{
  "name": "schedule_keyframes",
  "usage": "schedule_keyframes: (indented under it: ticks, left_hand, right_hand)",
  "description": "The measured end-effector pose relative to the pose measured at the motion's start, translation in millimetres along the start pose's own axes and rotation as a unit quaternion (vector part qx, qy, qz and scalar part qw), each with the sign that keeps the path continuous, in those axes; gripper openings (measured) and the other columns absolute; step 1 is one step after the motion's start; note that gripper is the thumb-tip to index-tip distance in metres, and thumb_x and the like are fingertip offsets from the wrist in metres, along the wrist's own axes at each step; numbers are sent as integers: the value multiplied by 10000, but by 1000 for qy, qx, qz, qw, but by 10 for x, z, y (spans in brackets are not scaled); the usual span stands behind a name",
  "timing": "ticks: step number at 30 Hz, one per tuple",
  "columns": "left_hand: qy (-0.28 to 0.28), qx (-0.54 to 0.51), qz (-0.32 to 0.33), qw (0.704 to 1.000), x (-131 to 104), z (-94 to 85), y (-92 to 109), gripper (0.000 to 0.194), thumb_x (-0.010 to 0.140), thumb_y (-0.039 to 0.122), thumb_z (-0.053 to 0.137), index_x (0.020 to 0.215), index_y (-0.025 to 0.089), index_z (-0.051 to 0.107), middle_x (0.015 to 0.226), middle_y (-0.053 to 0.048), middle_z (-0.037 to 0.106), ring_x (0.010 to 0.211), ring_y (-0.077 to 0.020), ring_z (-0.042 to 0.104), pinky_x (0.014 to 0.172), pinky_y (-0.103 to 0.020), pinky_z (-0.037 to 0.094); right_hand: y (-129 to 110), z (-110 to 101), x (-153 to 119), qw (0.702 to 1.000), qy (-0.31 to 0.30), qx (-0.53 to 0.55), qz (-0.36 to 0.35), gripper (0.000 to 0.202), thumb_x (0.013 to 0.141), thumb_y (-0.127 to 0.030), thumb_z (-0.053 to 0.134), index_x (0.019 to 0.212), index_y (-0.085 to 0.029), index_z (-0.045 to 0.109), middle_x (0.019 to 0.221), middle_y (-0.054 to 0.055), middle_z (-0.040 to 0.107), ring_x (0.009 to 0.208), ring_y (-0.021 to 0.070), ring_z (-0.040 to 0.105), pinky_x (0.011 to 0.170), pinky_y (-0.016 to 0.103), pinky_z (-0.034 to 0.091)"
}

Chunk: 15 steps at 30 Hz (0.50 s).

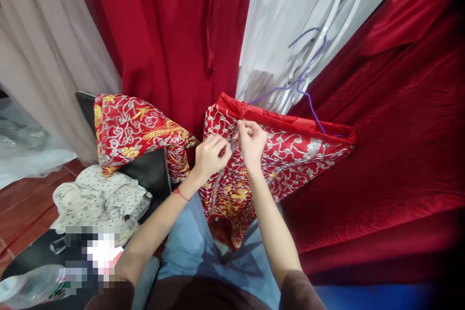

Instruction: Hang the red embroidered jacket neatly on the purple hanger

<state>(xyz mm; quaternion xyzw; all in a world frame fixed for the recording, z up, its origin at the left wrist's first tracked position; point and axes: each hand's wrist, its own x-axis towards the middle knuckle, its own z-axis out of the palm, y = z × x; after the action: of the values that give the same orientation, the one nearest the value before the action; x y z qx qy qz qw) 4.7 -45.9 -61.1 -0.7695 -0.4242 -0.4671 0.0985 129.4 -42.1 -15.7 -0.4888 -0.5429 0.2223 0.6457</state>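
Note:
A red skirt-like garment [298,147] with silver and gold embroidery hangs in front of me, its plain red top edge uppermost. Inside that edge sits a purple wire hanger [310,101]. My left hand [213,156] is closed in a pinch at the garment's left part, just under the top edge. Close beside it, my right hand [251,143] also pinches, thumb and forefinger together near the edge. A small dark grey bit shows between the hands. What either hand's fingertips hold is too small to make out.
A second red embroidered garment [127,131] drapes over a black chair back [150,174]. A dotted white cloth [98,198] and a clear plastic bottle [34,283] lie on the left. Red curtains [170,29] and a white metal frame [336,5] stand behind.

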Motion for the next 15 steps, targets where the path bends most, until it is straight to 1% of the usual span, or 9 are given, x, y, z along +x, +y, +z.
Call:
schedule_keyframes:
  ticks: [1,3,4,5,7,9,11,13,15]
  left_hand:
    - [60,-7,4,998,215,-71,12,275,981,280,454,851,172,671,932,-81,698,909,-192,615,841,-312,468]
    - [121,-14,-2,993,659,-127,14,255,970,347,498,971,163,675,1100,-117,685,1061,-233,583,949,-370,434]
    - [124,-21,-3,992,864,-113,9,274,958,385,525,968,157,676,1103,-122,683,1093,-247,570,986,-394,410]
    - [109,-31,0,994,1042,-77,3,300,943,421,549,932,150,679,1046,-116,692,1083,-253,570,1013,-420,384]
    - [59,-51,-4,997,1287,29,-1,342,915,462,588,824,145,679,880,-84,694,1013,-246,585,1043,-456,346]
    - [13,-76,-24,997,1376,130,12,319,891,441,630,771,150,684,771,-46,685,926,-220,600,1044,-461,343]
    - [9,-122,-41,992,1332,188,32,206,876,358,660,829,164,712,811,-28,716,900,-196,619,1028,-433,376]
    - [55,-186,-42,980,1192,192,53,122,881,269,650,929,181,720,938,-26,743,946,-186,642,1009,-405,419]
    - [120,-232,-38,965,977,161,83,112,899,236,622,964,189,700,1040,-36,735,1044,-189,646,1024,-405,439]
  right_hand:
    - [9,-24,27,999,-2,-39,-11,275,895,-454,594,821,-191,627,516,-55,599,370,89,455,468,239,382]
    - [-12,-64,68,991,9,-128,-46,261,891,-418,609,748,-200,617,513,-47,593,435,101,491,554,252,399]
    - [-33,-85,76,983,16,-168,-65,263,889,-406,617,720,-203,609,518,-42,592,465,107,501,583,256,392]
    - [-56,-109,74,976,21,-200,-82,273,888,-402,622,698,-207,600,521,-39,587,484,110,501,596,258,377]
    - [-87,-170,43,967,20,-230,-107,306,903,-407,605,669,-211,583,522,-38,570,485,109,471,592,260,343]
    - [-79,-246,-8,966,8,-230,-119,338,925,-406,568,649,-211,568,517,-40,551,468,102,434,578,258,324]
    - [-31,-324,-60,969,2,-216,-118,347,933,-399,546,643,-208,563,522,-41,544,466,97,421,569,255,321]
    - [39,-384,-106,976,-8,-188,-106,342,927,-397,546,644,-206,561,518,-45,530,468,93,420,561,250,326]
    - [108,-414,-146,987,-24,-136,-78,334,915,-408,556,648,-206,556,513,-49,513,465,91,429,542,243,337]
